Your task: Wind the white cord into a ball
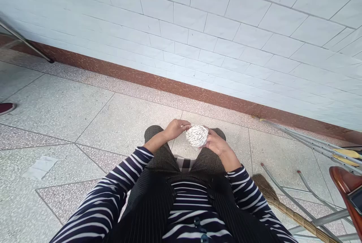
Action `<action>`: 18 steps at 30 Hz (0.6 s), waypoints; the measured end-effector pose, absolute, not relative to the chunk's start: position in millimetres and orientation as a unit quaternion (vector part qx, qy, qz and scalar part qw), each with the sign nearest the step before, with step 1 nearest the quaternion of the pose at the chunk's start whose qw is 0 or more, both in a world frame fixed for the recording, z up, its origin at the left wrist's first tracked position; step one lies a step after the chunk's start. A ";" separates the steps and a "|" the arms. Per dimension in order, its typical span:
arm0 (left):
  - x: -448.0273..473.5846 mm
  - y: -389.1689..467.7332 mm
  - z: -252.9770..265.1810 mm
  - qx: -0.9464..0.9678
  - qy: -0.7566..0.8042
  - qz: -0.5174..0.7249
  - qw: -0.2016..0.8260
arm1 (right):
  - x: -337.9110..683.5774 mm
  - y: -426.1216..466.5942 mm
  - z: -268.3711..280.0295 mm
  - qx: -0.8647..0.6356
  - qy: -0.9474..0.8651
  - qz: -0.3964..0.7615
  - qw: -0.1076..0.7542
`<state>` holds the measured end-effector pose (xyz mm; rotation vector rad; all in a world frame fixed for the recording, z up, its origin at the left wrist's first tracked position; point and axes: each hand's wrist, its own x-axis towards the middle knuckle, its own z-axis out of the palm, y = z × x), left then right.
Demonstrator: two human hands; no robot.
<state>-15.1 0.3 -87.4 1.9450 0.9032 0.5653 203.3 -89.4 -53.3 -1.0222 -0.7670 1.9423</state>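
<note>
A ball of white yarn with dark flecks point(197, 136) is held above my knees, between my two hands. My right hand point(217, 143) wraps round the ball's right side, with some of its fingers hidden behind it. On the other side, my left hand point(175, 129) pinches a strand of the yarn just off the ball's upper left edge. Thumb and forefinger are pressed together there, and the strand runs a short way from them to the ball.
A straw broom point(294, 213) lies at lower right beside a metal-legged frame point(308, 197). Metal crutches point(305, 137) lean near the wall. A brown wooden seat edge point(343, 190) juts in at right. White paper point(43, 167) lies on the floor at left, near a dark red shoe point(7, 108).
</note>
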 end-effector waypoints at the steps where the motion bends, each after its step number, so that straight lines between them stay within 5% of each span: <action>1: -14.4 0.0 -88.7 0.767 0.370 0.237 0.468 | 201.5 -88.2 -45.9 -0.394 -0.310 0.762 0.410; 7: -8.6 -19.9 -99.2 0.736 0.389 0.203 0.516 | 200.9 -75.1 -9.2 -0.410 -0.352 0.661 0.522; 11: -9.7 -35.0 -100.6 0.758 0.388 0.141 0.504 | 213.6 -54.6 -12.8 -0.567 -0.397 0.437 0.574; 15: -14.2 -31.5 -83.0 0.837 0.360 0.155 0.383 | 217.4 -46.8 -43.7 -0.749 -0.475 0.248 0.391; 18: -17.1 -19.4 -66.3 0.882 0.328 0.179 0.286 | 208.4 -58.8 -70.9 -0.731 -0.506 0.388 0.242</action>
